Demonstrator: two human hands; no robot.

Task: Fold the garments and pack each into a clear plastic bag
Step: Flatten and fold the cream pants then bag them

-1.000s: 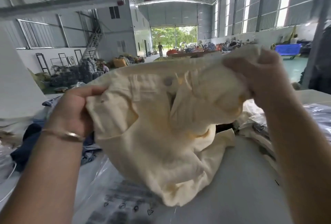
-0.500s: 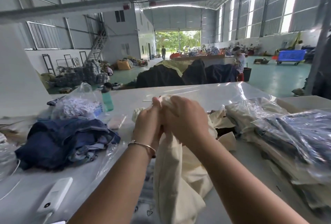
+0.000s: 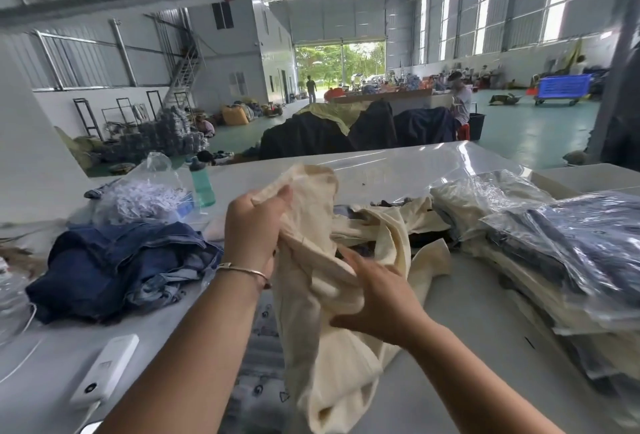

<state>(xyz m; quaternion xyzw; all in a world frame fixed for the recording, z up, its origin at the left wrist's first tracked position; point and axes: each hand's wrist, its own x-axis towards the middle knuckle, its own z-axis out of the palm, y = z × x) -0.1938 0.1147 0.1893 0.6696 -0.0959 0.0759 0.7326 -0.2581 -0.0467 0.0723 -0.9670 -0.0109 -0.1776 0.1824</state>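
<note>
The cream garment (image 3: 325,295) hangs at the centre of the frame, lifted off the desk (image 3: 467,312). The left hand (image 3: 254,229) grips its bunched upper edge, fingers curled round the cloth. The right hand (image 3: 377,298), lower and just right of centre, lies against the garment's middle with fingers spread and nearly straight, pressing the fabric rather than clasping it. A thin bracelet (image 3: 242,270) circles the left wrist.

Behind the garment, centre right, more cream cloth (image 3: 398,225) lies crumpled on the desk, touching the hanging piece. At left a heap of denim (image 3: 117,263) sits near the left forearm. Beyond it, upper left of the desk, a clear bag (image 3: 138,191) holds what look like white paper tags, with a green bottle (image 3: 202,184) just beside it. At lower left a white power bank (image 3: 105,371) lies with a cable running off it.

Along the right edge a stack of packed bags (image 3: 554,260) rises, each clear bag holding a folded garment, dark ones on top and pale ones below. Under the garment, at bottom centre, a flat empty bag (image 3: 259,381) with printed symbols lies on the desk, partly covered by the left forearm and the cloth.
</note>
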